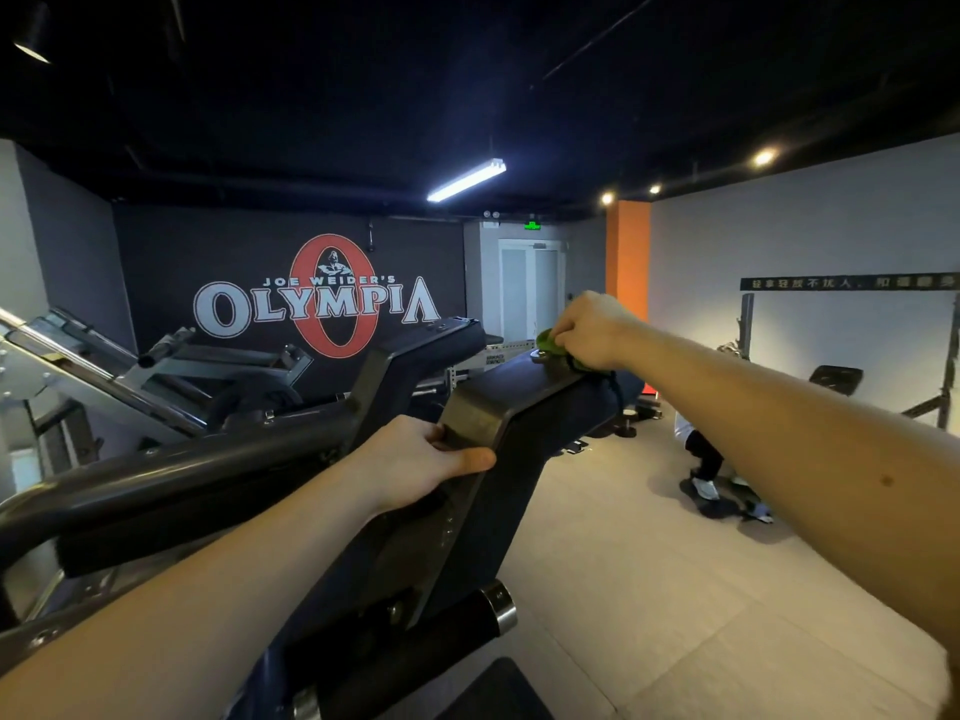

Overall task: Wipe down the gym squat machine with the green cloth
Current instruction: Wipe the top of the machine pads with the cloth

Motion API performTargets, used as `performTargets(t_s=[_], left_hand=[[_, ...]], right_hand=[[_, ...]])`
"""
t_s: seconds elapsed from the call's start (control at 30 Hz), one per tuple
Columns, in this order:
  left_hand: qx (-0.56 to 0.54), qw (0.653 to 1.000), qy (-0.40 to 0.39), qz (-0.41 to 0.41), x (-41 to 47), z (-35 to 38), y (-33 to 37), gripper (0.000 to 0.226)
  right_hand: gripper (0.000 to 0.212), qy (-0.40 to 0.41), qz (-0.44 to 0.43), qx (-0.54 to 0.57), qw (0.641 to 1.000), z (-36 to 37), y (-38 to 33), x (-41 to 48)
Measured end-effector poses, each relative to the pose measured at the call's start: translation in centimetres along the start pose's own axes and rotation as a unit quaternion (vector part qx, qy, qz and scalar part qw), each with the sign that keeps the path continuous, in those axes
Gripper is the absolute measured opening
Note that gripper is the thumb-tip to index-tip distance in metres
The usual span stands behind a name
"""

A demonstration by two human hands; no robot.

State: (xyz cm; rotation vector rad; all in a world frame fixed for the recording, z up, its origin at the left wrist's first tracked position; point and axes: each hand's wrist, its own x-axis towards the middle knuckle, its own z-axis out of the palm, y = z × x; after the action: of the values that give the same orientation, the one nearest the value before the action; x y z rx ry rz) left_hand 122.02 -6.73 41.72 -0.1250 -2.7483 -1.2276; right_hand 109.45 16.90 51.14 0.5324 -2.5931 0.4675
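Mid-wipe: right hand (592, 327) at 1 o'clock, fingers curled pinching the green cloth (551, 341) onto the squat machine arm (511, 392) by its bolt (538, 357). Left hand (423, 462) grips the arm's near end, steadying. Next probably needs dragging the cloth back along the top face.

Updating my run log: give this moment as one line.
left hand grips machine arm; right hand holds green cloth on its far end; step: wiping

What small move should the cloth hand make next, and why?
Probably draw the green cloth back along the machine arm toward the left hand. The right hand holds it bunched at the far end by the bolt; the stretch between lies uncovered, and the left hand grips the bend.
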Motion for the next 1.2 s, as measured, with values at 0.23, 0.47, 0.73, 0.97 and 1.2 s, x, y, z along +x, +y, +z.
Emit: performTargets(t_s=[0.23,0.47,0.73,0.97,1.2], left_hand=[[0.005,1.0,-0.004,0.018,0.1,-0.2,-0.1,0.039],[0.03,1.0,-0.008,0.005,0.3,-0.4,0.3,0.048],[0.036,0.999,0.023,-0.023,-0.3,0.1,0.3,0.07],[0.09,0.996,-0.024,-0.01,-2.1,-1.1,-0.5,0.054],[0.185,0.982,-0.018,-0.036,-5.7,-4.7,-2.7,0.051]], right_hand=[[0.029,0.025,-0.036,0.031,0.999,-0.5,0.2,-4.0],[0.023,-0.048,-0.061,0.024,0.997,1.9,-6.3,-1.9],[0.038,-0.124,-0.141,-0.019,0.982,0.2,-6.5,-6.5],[0.03,-0.009,-0.115,-0.108,0.987,2.0,-7.5,-6.9],[0.029,-0.098,-0.24,-0.177,0.95,6.0,-12.8,-11.4]])
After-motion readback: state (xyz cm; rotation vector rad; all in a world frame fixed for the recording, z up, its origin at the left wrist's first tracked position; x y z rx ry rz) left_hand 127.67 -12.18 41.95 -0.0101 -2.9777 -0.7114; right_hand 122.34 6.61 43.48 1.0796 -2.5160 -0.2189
